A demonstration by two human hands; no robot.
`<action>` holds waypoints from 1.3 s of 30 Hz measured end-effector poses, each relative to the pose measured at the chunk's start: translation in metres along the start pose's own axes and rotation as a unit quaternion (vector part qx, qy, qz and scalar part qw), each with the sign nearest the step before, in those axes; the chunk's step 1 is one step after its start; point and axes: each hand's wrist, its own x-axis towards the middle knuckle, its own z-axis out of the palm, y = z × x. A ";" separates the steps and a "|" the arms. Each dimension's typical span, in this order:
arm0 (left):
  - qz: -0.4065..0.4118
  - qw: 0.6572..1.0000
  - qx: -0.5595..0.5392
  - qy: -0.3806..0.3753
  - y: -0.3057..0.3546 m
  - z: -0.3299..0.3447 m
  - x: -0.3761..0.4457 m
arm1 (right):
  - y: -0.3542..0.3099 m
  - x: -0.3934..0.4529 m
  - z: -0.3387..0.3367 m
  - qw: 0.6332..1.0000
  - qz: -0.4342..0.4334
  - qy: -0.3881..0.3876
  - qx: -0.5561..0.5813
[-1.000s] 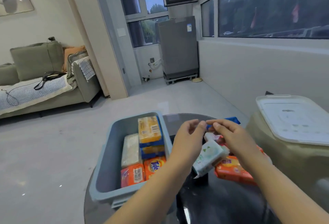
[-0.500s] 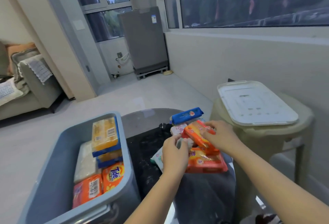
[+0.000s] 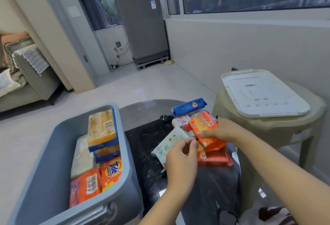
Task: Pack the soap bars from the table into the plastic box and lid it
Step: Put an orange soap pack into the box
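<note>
A grey plastic box stands at the left of the dark round table, holding several wrapped soap bars, among them yellow-and-blue ones and an orange Tide bar. A pile of soap bars lies on the table to its right. My right hand grips an orange soap bar lifted off that pile. My left hand rests on a white-and-green soap bar, fingers curled over its near end. A blue bar sits at the pile's far side. The white lid lies on a beige stool at right.
The beige stool stands close to the table's right side. More orange and red bars lie under my hands. A sofa is far left and a grey appliance stands by the window.
The view has swung right and down. My right hand has picked an orange bar up from the pile, and my left hand has dropped lower onto the white-and-green bar.
</note>
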 end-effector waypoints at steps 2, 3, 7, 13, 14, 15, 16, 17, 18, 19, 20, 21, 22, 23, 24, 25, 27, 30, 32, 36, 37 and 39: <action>-0.006 1.000 0.013 -0.003 -0.003 -0.001 -0.002 | 0.002 -0.002 0.000 1.000 -0.005 -0.014 0.019; -0.006 1.000 0.021 0.001 -0.005 -0.002 -0.002 | 0.004 -0.003 0.000 0.999 -0.008 -0.020 0.028; -0.019 1.000 0.013 0.011 -0.012 -0.005 0.001 | 0.015 -0.010 -0.003 0.998 -0.013 -0.033 0.047; -0.073 0.997 0.017 -0.012 -0.026 -0.004 0.002 | 0.029 -0.025 0.001 0.991 -0.009 -0.087 0.097; -0.084 0.996 0.031 -0.017 -0.027 -0.003 0.001 | 0.031 -0.028 0.002 0.990 -0.007 -0.091 0.110; -0.098 0.994 0.033 -0.022 -0.028 -0.002 0.001 | 0.033 -0.030 0.004 0.988 -0.006 -0.094 0.123; -0.115 0.993 0.016 -0.026 -0.029 -0.002 0.000 | 0.034 -0.032 0.006 0.986 -0.006 -0.097 0.136; -0.138 0.990 -0.019 -0.031 -0.028 -0.002 -0.001 | 0.036 -0.034 0.008 0.984 -0.006 -0.101 0.146; -0.162 0.984 -0.058 -0.035 -0.027 -0.003 -0.002 | 0.038 -0.036 0.009 0.982 -0.005 -0.102 0.157; -0.184 0.978 -0.091 -0.036 -0.025 -0.003 -0.002 | 0.040 -0.038 0.010 0.980 -0.002 -0.101 0.171; -0.200 0.972 -0.118 -0.035 -0.024 -0.003 -0.003 | 0.041 -0.040 0.010 0.977 0.003 -0.103 0.188; -0.209 0.967 -0.140 -0.032 -0.023 -0.003 -0.004 | 0.043 -0.042 0.011 0.973 0.009 -0.109 0.205; -0.211 0.965 -0.155 -0.029 -0.022 -0.002 -0.004 | 0.044 -0.045 0.011 0.968 0.013 -0.120 0.221; -0.212 0.963 -0.166 -0.025 -0.021 -0.003 -0.005 | 0.046 -0.047 0.012 0.963 0.018 -0.132 0.235; -0.215 0.961 -0.174 -0.024 -0.020 -0.003 -0.006 | 0.048 -0.048 0.012 0.957 0.023 -0.143 0.250; -0.221 0.958 -0.182 -0.026 -0.020 -0.004 -0.006 | 0.050 -0.050 0.013 0.951 0.028 -0.151 0.267; -0.232 0.949 -0.208 -0.043 -0.018 -0.007 -0.006 | 0.053 -0.050 0.015 0.940 0.035 -0.157 0.300; -0.246 0.939 -0.230 -0.066 -0.015 -0.007 -0.008 | 0.056 -0.050 0.017 0.924 0.032 -0.168 0.343; -0.253 0.931 -0.259 -0.044 -0.014 -0.007 -0.009 | 0.057 -0.052 0.018 0.915 0.028 -0.179 0.360; -0.195 0.941 -0.275 0.005 -0.014 -0.013 -0.009 | 0.057 -0.056 0.018 0.898 0.015 -0.191 0.397; -0.180 0.946 -0.267 0.015 -0.013 -0.014 -0.010 | 0.056 -0.057 0.017 0.894 0.007 -0.192 0.406; -0.174 0.943 -0.283 0.014 -0.010 -0.016 -0.012 | 0.051 -0.060 0.012 0.889 -0.013 -0.192 0.415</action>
